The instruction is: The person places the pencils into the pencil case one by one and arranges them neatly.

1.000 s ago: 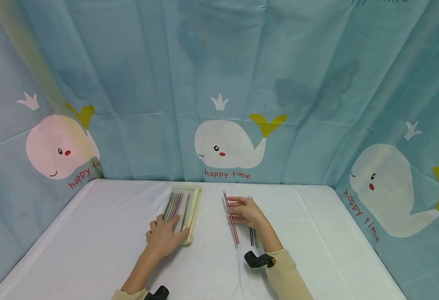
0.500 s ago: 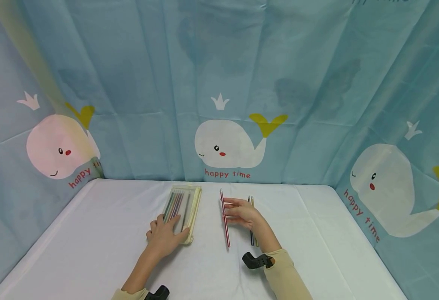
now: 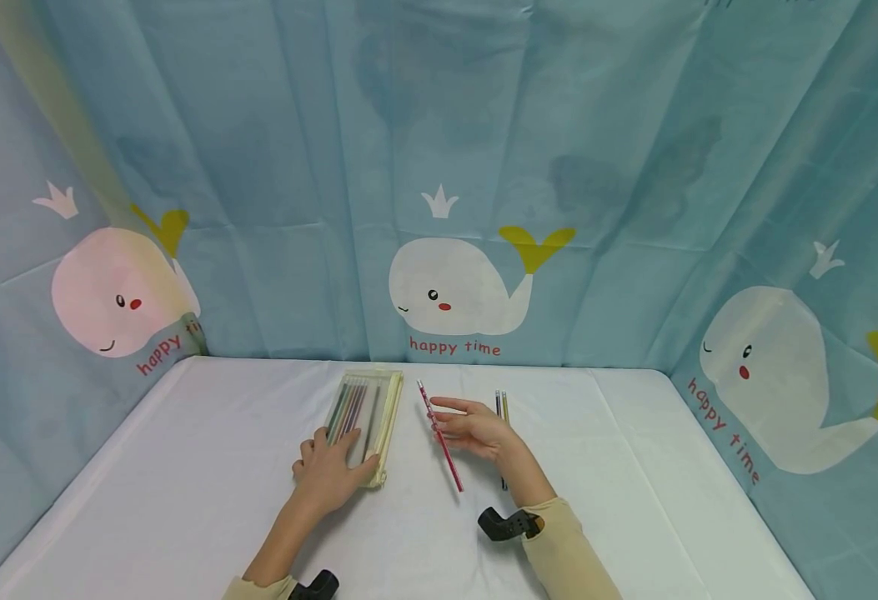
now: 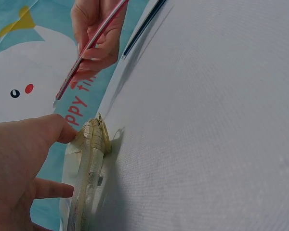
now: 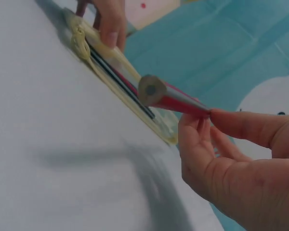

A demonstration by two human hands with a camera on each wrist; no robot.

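A blue whale-print curtain [image 3: 619, 125] backs the white bench [image 3: 634, 500]. My right grip [image 3: 478, 429] pinches a red pencil [image 3: 449, 456] above it, between two pencils [image 3: 505, 407] and the clear pouch [image 3: 389, 417] under my splayed left grip [image 3: 333, 475].

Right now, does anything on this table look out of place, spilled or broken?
Nothing stands out. The pencil case lies under the left hand, the right hand holds the red pencil, and a dark blue pencil and a gold pencil lie side by side. I see no spill or break.
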